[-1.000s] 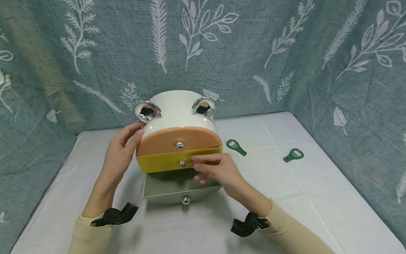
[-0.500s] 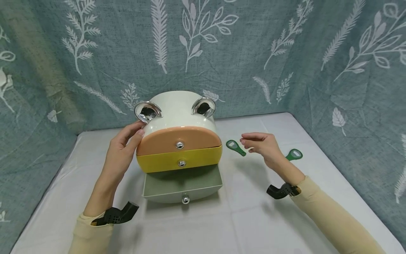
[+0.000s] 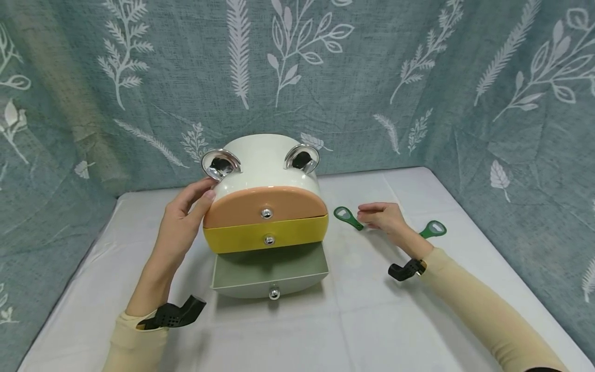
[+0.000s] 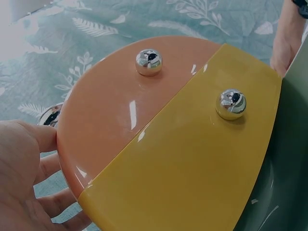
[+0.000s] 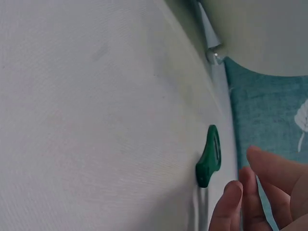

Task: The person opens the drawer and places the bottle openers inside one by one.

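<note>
A frog-shaped drawer box stands on the table with its orange drawer and yellow drawer closed. The grey-green bottom drawer is pulled out, and its visible inside holds nothing. My left hand rests against the box's left side below one silver eye; in the left wrist view its thumb lies at the orange drawer's edge. Over the table to the right, my right hand has its fingertips close to the handle of a green bottle opener. A small gap separates them in the right wrist view.
A second green bottle opener lies farther right, its handle end partly hidden behind the right wrist. A white cloth covers the table. Patterned blue-green curtains hang behind and at the sides.
My right hand has left the yellow drawer's knob and gone right, then lowered toward the nearer bottle opener. My left hand stays at the box; the drawers have not moved.
</note>
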Demonstrator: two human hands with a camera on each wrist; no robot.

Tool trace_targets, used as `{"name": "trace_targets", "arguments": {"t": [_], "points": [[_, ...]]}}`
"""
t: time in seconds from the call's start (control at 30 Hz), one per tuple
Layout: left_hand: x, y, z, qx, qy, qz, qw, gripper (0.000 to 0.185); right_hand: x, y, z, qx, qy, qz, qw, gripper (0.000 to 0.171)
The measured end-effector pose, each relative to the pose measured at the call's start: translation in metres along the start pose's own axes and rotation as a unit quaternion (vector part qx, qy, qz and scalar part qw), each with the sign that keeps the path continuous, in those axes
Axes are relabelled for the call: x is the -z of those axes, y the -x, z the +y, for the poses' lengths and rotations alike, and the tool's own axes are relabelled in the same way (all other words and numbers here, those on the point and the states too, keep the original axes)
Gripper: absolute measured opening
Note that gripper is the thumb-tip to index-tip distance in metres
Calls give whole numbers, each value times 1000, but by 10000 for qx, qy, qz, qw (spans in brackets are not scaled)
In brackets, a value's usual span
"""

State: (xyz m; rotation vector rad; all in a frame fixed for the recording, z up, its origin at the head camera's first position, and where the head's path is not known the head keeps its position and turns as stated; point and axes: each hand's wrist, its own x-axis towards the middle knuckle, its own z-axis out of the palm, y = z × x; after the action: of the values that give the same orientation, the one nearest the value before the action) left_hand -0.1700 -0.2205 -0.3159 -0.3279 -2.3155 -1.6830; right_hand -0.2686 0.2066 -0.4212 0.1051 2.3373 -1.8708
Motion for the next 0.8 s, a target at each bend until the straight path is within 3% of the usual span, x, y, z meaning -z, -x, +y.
{"name": "trace_targets", "arguments": {"t": [0.43, 0.8], "points": [[0, 1, 2, 45, -54, -16, 10000, 45, -14, -11, 11, -71, 497, 428, 9978, 51], [-1, 1, 0, -43, 47, -13, 10000, 44, -17, -7, 14, 206, 920, 376, 9948, 47]]}}
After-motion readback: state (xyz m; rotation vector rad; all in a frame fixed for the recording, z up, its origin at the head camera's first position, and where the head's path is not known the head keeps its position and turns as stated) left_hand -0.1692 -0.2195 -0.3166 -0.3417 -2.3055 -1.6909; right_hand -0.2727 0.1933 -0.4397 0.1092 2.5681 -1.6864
